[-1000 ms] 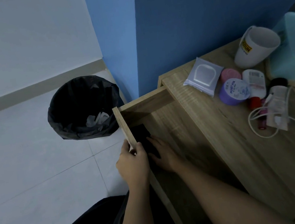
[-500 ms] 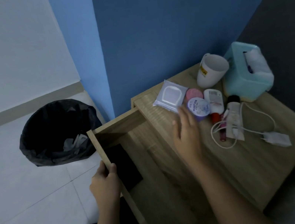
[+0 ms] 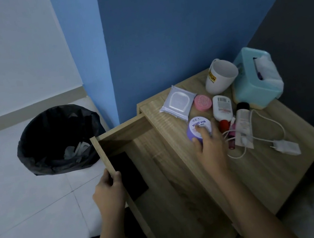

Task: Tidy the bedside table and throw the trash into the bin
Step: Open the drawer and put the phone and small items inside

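The wooden bedside table (image 3: 279, 162) has its drawer (image 3: 120, 129) pulled open, and a flat black item (image 3: 128, 175) lies inside at the left. My left hand (image 3: 108, 193) grips the drawer's front edge. My right hand (image 3: 210, 147) closes around a purple cream jar (image 3: 199, 127) on the tabletop. Near the jar lie a wipes pack (image 3: 177, 103), a pink round tin (image 3: 202, 101), a white bottle with a red cap (image 3: 221, 108), a small tube (image 3: 242, 121) and a white charger with its cable (image 3: 285, 146).
A black-lined bin (image 3: 55, 140) with some scraps in it stands on the white tiled floor left of the drawer. A white mug (image 3: 220, 77) and a teal tissue box (image 3: 255, 81) stand at the table's back. Blue wall behind, white bedding at lower right.
My right hand left the drawer, crossed to the tabletop and closed on the purple jar. My left hand stayed on the drawer's front edge. The view shifted right.
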